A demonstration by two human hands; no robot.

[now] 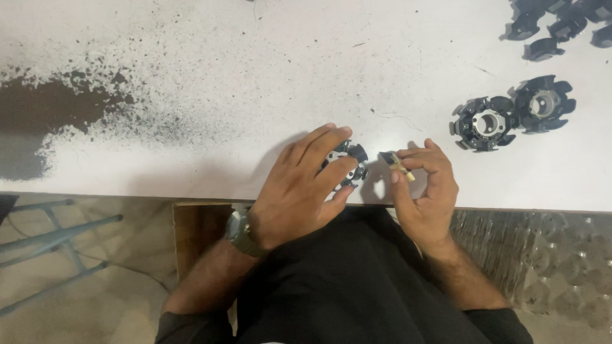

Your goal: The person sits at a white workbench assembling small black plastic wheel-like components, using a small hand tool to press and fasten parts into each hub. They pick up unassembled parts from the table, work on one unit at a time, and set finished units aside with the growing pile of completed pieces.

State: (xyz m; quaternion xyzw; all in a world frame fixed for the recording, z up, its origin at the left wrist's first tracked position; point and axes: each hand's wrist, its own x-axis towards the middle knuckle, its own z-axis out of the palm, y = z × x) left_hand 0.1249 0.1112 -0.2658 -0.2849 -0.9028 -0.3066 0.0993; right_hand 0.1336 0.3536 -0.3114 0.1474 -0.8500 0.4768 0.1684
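Head view: I note the left hand [299, 188] curled over a small black toothed ring part [349, 164] at the near edge of the white table [255, 76], fingers closed on its rim, thumb beneath. Just to its right, apart by a narrow gap, the right hand [426, 191] pinches a short tan-and-dark insert piece [395, 164] between thumb and forefinger; its long axis slants up-left, dark end toward the ring. Nothing lies between them. Well apart on the right sit 2 matching black rings [510, 114] touching, more loose pieces [561, 25] at the far corner. Dark worn patch [44, 108] lies left.
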